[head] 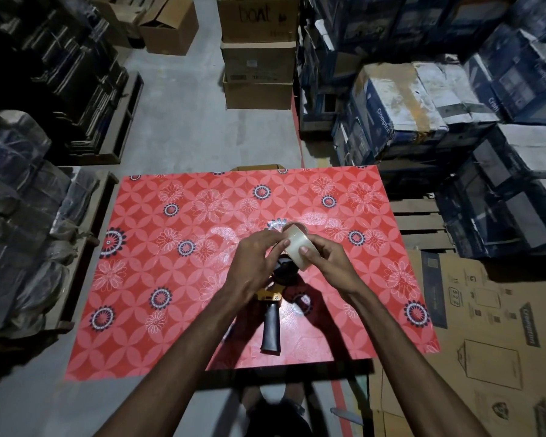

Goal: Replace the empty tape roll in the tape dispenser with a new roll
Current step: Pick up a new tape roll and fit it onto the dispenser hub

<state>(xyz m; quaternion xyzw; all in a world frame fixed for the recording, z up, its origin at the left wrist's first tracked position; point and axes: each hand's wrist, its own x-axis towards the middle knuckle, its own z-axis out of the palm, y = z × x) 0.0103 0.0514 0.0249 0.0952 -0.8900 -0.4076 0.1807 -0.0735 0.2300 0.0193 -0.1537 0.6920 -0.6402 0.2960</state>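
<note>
Head view, centre of the frame. A roll of clear tape point(297, 246) is held in the air by both hands above the red flowered tablecloth point(177, 279). The right hand point(330, 263) grasps the roll from the right, thumb pressed on its outer band; the left hand point(256, 263) is closed lightly on the roll's left edge with its fingertips point(285, 243), apparently feeling for the loose end of the tape. The tape dispenser point(275, 307) lies flat on the cloth directly below the hands, its long axis running toward the lower edge of the frame, dark handle nearest the person and black hub just under the roll. The hub looks bare, though the left hand partly hides it. The roll's open core faces the upper right, so it would need tipping over before it drops onto the hub; both hands are equally near.
</note>
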